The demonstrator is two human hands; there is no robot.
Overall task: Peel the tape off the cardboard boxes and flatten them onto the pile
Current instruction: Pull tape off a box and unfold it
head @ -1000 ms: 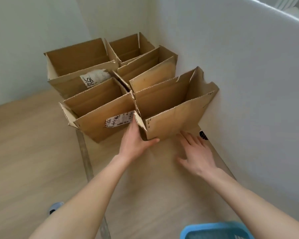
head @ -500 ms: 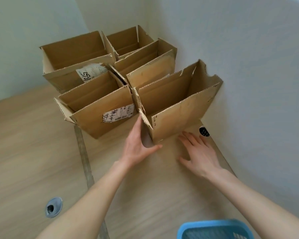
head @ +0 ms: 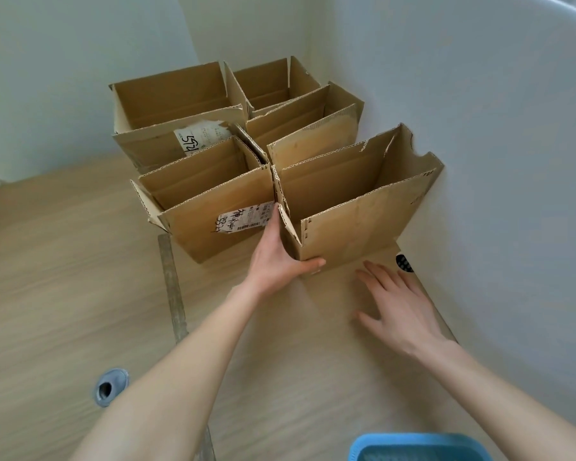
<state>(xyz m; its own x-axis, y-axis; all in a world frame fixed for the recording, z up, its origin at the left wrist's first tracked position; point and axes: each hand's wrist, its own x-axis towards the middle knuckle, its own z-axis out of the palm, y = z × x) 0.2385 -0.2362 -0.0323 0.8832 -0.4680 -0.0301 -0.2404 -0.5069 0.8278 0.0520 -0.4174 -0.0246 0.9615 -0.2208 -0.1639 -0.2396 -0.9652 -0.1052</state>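
Since the earlier frames the left hand (head: pixel 276 257) had slid forward along the near-left corner of the near box (head: pixel 356 221), its fingers reaching up into the gap beside the labelled box (head: pixel 210 214) and its thumb hooked across the foot of the front wall. The right hand (head: pixel 396 307) had shifted only slightly. The view itself had tilted, bringing a floor drain (head: pixel 108 387) into the lower left of the frame.

The left hand gripped the corner of the near box, fingers on the side wall, thumb on the front. The right hand lay flat and spread, holding nothing, pressing on the cardboard sheet (head: pixel 333 314) spread over the floor (head: pixel 54 261) in front of the boxes. The near box stood upright and open-topped at centre right of the frame, against the white wall (head: pixel 479 161); four more open boxes stood behind and to its left, toward the upper centre. A blue basket (head: pixel 413 447) showed at the bottom edge.

No tape was discernible on the near box. The grip suggests the box was about to be drawn out of the row for peeling or collapsing; none of the standing boxes had yet been flattened.
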